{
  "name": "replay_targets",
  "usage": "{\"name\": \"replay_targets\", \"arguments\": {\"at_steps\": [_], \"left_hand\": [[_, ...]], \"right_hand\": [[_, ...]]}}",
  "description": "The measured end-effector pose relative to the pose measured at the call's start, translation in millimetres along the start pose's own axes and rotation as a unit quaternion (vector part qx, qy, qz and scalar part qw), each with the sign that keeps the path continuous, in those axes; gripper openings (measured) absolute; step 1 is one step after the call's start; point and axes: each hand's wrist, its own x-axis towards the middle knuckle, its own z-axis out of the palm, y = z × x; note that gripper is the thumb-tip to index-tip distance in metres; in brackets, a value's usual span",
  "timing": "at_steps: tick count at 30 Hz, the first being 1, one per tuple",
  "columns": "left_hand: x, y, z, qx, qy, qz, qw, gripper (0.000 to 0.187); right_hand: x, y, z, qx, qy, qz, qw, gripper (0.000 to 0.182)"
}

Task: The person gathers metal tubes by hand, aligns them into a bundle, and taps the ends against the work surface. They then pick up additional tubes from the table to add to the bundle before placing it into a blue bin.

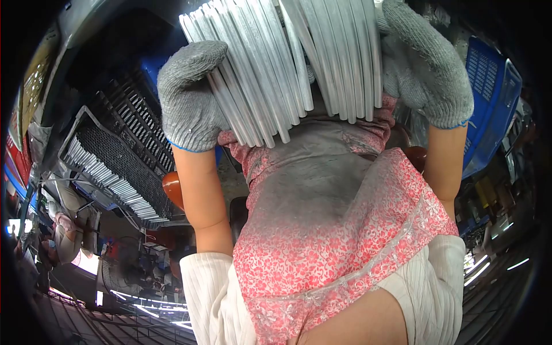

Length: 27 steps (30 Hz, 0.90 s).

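Note:
Two fanned rows of silvery metal rods [259,69] stand side by side above my lap, their lower ends uneven. My left hand [192,95], in a grey knitted glove, wraps around the outer left edge of the left row. At the outer edge of the right row of metal rods [345,63], my right hand [428,69] grips in a matching glove. Most fingertips of both hands are hidden behind the rods. A pink floral apron [299,247], smeared dark grey in its middle, lies beneath the rods.
On the left a black plastic crate [115,149] holds a row of similar metal rods [109,178]. A blue plastic crate [489,103] stands at the right. An orange-brown rounded object [171,188] sits beside my left forearm. Other people sit in the background at left.

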Motion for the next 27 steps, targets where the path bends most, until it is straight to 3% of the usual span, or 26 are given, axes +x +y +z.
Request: {"name": "replay_targets", "arguments": {"at_steps": [2,6,8,12,14,15,17,20,21,22,25,26,27], "left_hand": [[-2.9,-3.7,-2.6,0.066,0.003,-0.005,0.998,0.028],[-1.7,-2.9,0.3,0.014,0.015,-0.042,0.999,0.028],[2.1,4.5,4.8,0.155,-0.049,0.047,0.986,0.026],[0.8,5.2,4.7,0.200,-0.075,0.048,0.976,0.023],[-2.1,-3.9,1.6,-0.022,-0.030,-0.059,0.998,0.020],[-1.0,-5.3,2.2,-0.022,-0.030,-0.058,0.998,0.020],[-0.2,-7.3,5.8,-0.221,-0.031,-0.114,0.968,0.019],[-0.2,0.9,18.8,-0.195,-0.049,-0.134,0.970,0.021],[-0.1,2.6,18.7,0.017,-0.093,-0.074,0.993,0.022],[-0.8,3.8,20.1,0.018,-0.092,-0.074,0.993,0.022],[-7.3,-3.3,23.2,-0.313,-0.061,-0.244,0.916,0.022],[-9.3,-8.3,20.9,-0.313,-0.060,-0.244,0.916,0.022],[-10.9,-11.5,18.6,-0.341,-0.037,-0.305,0.889,0.021]], "right_hand": [[-1.8,-2.5,2.9,-0.007,-0.003,-0.002,1.000,0.041],[-1.4,-4.9,13.9,-0.028,-0.010,0.003,1.000,0.042],[-0.2,-6.1,22.8,-0.044,-0.011,0.012,0.999,0.042],[2.8,-10.7,41.9,-0.091,-0.013,0.030,0.995,0.043],[4.9,-13.7,50.9,-0.125,-0.015,0.041,0.991,0.043],[5.7,-14.4,54.6,-0.143,-0.016,0.047,0.988,0.044],[6.4,-15.5,63.0,-0.192,-0.016,0.056,0.980,0.044],[4.2,-5.2,59.7,-0.240,-0.072,0.013,0.968,0.057],[5.9,-1.3,57.9,-0.243,-0.084,-0.016,0.966,0.062],[8.4,3.3,55.7,-0.246,-0.096,-0.045,0.963,0.066],[26.1,38.6,39.6,-0.225,-0.101,-0.095,0.964,0.070],[30.8,49.4,35.0,-0.201,-0.093,-0.117,0.968,0.069],[22.3,53.9,43.5,-0.207,-0.013,-0.070,0.976,0.047]]}}
